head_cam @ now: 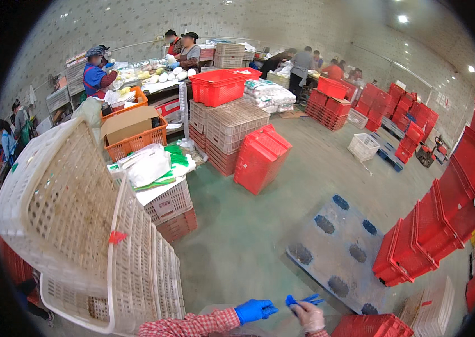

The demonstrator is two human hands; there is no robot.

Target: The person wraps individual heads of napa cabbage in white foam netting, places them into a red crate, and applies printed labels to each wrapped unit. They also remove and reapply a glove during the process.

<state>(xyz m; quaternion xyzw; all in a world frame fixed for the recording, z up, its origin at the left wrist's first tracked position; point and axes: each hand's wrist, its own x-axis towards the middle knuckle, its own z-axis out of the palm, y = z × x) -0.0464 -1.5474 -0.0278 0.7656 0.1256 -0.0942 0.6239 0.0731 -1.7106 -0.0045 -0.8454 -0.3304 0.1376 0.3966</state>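
My left hand (257, 311), in a blue glove, reaches in from the bottom edge below a red-checked sleeve. Its fingers are bunched together, and nothing shows in them. Just to its right, my right hand (310, 316) wears a thin, clear glove. Between its thumb and fingers it grips a loose blue glove (314, 299), whose limp fingers stick out to the right. The two hands are apart. A red plastic crate (372, 326) is at the bottom edge, right of my right hand.
White plastic crates (136, 269) stand stacked at left. A grey plastic pallet (338, 257) lies on the floor, beside a tall stack of red crates (422, 236). A tilted red crate (262, 160) leans against stacked crates ahead. Several people work at tables (166, 86) behind.
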